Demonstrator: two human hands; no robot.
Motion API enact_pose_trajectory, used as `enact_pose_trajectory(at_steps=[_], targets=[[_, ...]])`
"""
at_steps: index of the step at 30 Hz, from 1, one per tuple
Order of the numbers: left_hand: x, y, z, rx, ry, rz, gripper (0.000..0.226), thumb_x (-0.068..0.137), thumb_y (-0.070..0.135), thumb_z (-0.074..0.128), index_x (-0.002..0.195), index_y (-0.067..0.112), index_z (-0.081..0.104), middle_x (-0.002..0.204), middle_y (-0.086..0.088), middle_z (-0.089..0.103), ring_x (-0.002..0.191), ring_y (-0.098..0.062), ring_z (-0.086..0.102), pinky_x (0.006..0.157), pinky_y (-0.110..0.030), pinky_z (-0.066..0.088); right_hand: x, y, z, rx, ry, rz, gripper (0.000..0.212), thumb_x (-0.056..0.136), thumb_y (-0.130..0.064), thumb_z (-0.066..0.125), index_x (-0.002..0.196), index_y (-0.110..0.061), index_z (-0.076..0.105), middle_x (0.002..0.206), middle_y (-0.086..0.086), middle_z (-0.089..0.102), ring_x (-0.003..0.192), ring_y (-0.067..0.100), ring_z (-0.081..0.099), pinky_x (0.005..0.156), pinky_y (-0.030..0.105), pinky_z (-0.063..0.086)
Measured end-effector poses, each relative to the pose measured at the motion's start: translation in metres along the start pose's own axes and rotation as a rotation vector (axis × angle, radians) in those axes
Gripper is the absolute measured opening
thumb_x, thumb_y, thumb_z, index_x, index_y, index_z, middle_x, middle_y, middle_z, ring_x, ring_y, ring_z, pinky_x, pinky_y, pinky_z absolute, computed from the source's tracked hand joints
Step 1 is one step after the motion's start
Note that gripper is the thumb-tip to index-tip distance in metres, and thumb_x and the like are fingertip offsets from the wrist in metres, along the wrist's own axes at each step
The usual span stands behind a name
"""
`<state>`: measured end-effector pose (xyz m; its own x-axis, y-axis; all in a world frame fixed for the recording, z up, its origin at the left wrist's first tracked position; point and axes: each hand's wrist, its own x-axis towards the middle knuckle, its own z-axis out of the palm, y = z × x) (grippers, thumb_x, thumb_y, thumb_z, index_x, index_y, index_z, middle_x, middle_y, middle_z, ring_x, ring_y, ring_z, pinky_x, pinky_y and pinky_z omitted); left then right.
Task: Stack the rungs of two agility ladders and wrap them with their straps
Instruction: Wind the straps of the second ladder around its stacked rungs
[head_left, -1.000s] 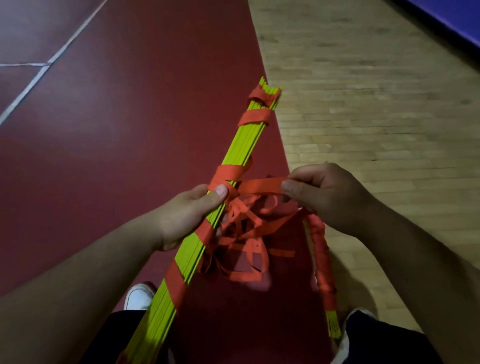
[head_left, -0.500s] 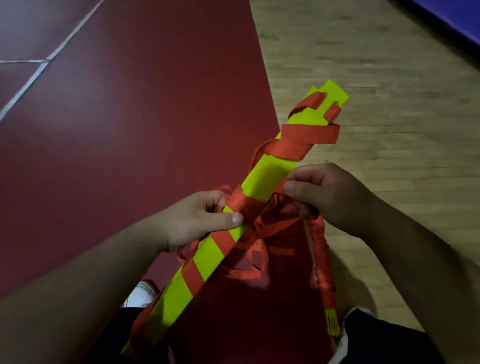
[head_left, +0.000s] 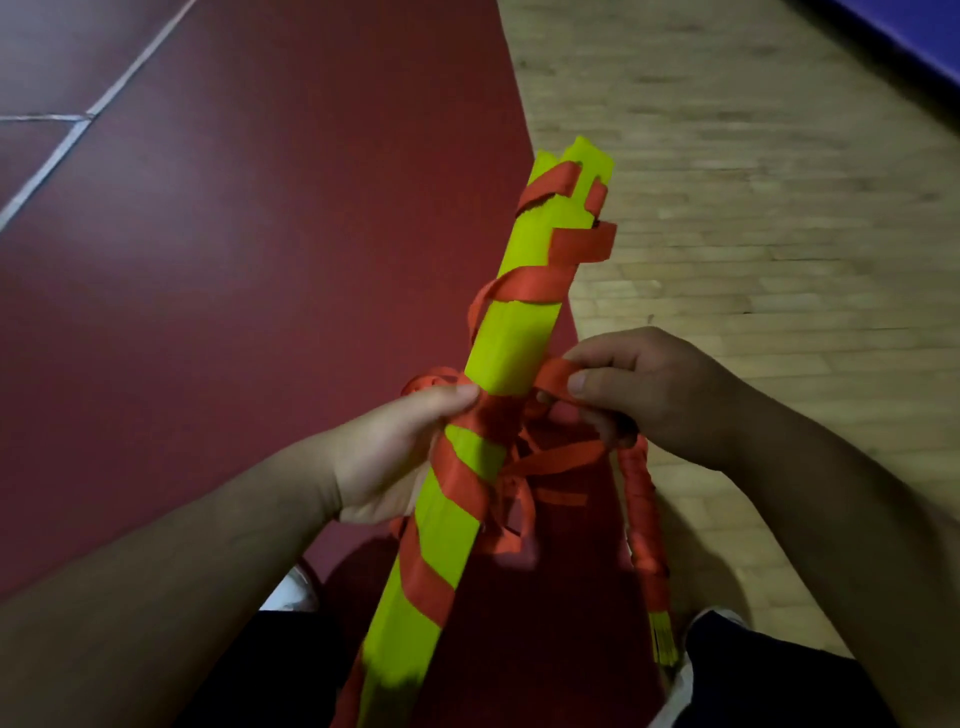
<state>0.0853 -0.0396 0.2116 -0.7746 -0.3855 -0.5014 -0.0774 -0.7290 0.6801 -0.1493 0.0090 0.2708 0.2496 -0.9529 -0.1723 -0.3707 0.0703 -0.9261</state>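
Observation:
A bundle of yellow-green ladder rungs (head_left: 511, 343) points away from me, flat face up, with orange strap (head_left: 457, 483) wound around it in diagonal bands. My left hand (head_left: 400, 452) grips the bundle at its middle, thumb pressing on a wrap. My right hand (head_left: 639, 395) pinches a length of orange strap (head_left: 553, 376) just right of the bundle. Loose strap loops hang below it. A second bundle (head_left: 644, 525), fully wrapped in orange with yellow-green ends showing, lies on the floor under my right forearm.
Below lies a dark red court floor (head_left: 234, 260) with white lines on the left and a light wooden floor (head_left: 753, 182) on the right. A blue mat edge (head_left: 914, 36) shows at top right. My shoes and dark trousers are at the bottom.
The bundle has rolled from edge-up to flat face up and its far end swung right, then back a little. My right hand has carried the strap across to the bundle's right side.

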Motion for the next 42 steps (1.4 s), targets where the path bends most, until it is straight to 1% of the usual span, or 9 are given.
enact_pose_trajectory(at_steps=[9,13,17,20,26,29,35,39,42], targets=[[-0.002,0.002,-0.008,0.347,0.11,0.192,0.066,0.083,0.054,0.065,0.107,-0.007,0.063,0.093,-0.025,0.066,0.084,-0.029,0.064,0.075,-0.034,0.055,-0.002,-0.003,0.001,-0.294,0.057,0.007,0.029,0.08,-0.035,0.053,0.08,-0.013,0.072,0.049,-0.006,0.052,0.045,0.002,0.045,0.047,0.017,0.035],[0.001,0.008,-0.004,0.616,0.184,0.282,0.065,0.075,0.068,0.068,0.089,0.005,0.058,0.077,-0.001,0.062,0.071,-0.011,0.058,0.064,-0.02,0.049,-0.001,0.003,0.0,-0.521,0.048,0.001,0.03,0.09,-0.033,0.061,0.066,-0.014,0.06,0.056,-0.004,0.052,0.049,0.007,0.045,0.049,0.023,0.034],[0.001,0.01,-0.015,0.415,0.273,0.13,0.067,0.083,0.063,0.062,0.125,0.011,0.061,0.118,-0.007,0.071,0.112,-0.025,0.066,0.1,-0.044,0.05,0.002,0.01,0.0,-0.601,0.073,0.027,0.025,0.094,-0.028,0.061,0.074,-0.013,0.066,0.063,0.0,0.057,0.059,0.008,0.051,0.052,0.022,0.035],[-0.003,0.01,-0.017,0.384,0.274,0.14,0.06,0.086,0.05,0.051,0.129,0.008,0.061,0.123,-0.014,0.069,0.116,-0.03,0.064,0.105,-0.047,0.047,0.006,0.014,-0.001,-0.655,0.108,0.086,0.011,0.09,-0.025,0.066,0.086,-0.023,0.076,0.065,-0.014,0.059,0.066,-0.002,0.055,0.054,0.013,0.035],[-0.005,0.014,-0.014,0.521,0.264,0.231,0.041,0.095,0.038,0.056,0.108,0.0,0.062,0.091,-0.023,0.071,0.076,-0.024,0.063,0.075,-0.037,0.051,0.009,0.015,-0.003,-0.626,0.194,0.136,0.017,0.084,-0.024,0.067,0.074,-0.038,0.066,0.069,-0.014,0.063,0.068,0.003,0.059,0.055,0.02,0.035],[-0.004,0.016,-0.012,0.478,0.26,0.291,0.027,0.1,0.014,0.05,0.115,-0.008,0.053,0.057,0.002,0.067,0.043,0.001,0.055,0.046,-0.01,0.044,0.009,0.016,-0.002,-0.607,0.204,0.129,0.007,0.084,-0.032,0.071,0.078,-0.03,0.072,0.069,-0.01,0.065,0.066,0.004,0.058,0.053,0.023,0.037],[-0.003,0.015,-0.011,0.348,0.254,0.318,0.037,0.098,0.008,0.05,0.124,-0.016,0.04,0.054,-0.003,0.057,0.033,-0.003,0.048,0.035,-0.012,0.037,0.01,0.013,0.005,-0.535,0.13,0.102,0.004,0.088,-0.031,0.071,0.087,-0.033,0.075,0.075,-0.018,0.068,0.075,-0.007,0.06,0.057,0.012,0.038],[-0.002,0.014,-0.008,0.293,0.197,0.351,0.036,0.088,0.012,0.067,0.123,0.01,0.059,0.1,-0.01,0.073,0.086,-0.018,0.071,0.075,-0.028,0.057,0.01,0.014,0.01,-0.519,0.148,0.095,0.009,0.088,-0.032,0.07,0.095,-0.029,0.076,0.084,-0.014,0.069,0.08,-0.001,0.061,0.066,0.018,0.045],[-0.001,0.013,-0.01,0.371,0.165,0.375,0.019,0.085,0.021,0.069,0.104,0.019,0.071,0.099,-0.005,0.075,0.092,-0.018,0.071,0.078,-0.028,0.056,0.009,0.01,0.013,-0.532,0.143,0.083,0.011,0.088,-0.032,0.071,0.097,-0.029,0.076,0.088,-0.01,0.07,0.081,0.004,0.062,0.07,0.02,0.045]])
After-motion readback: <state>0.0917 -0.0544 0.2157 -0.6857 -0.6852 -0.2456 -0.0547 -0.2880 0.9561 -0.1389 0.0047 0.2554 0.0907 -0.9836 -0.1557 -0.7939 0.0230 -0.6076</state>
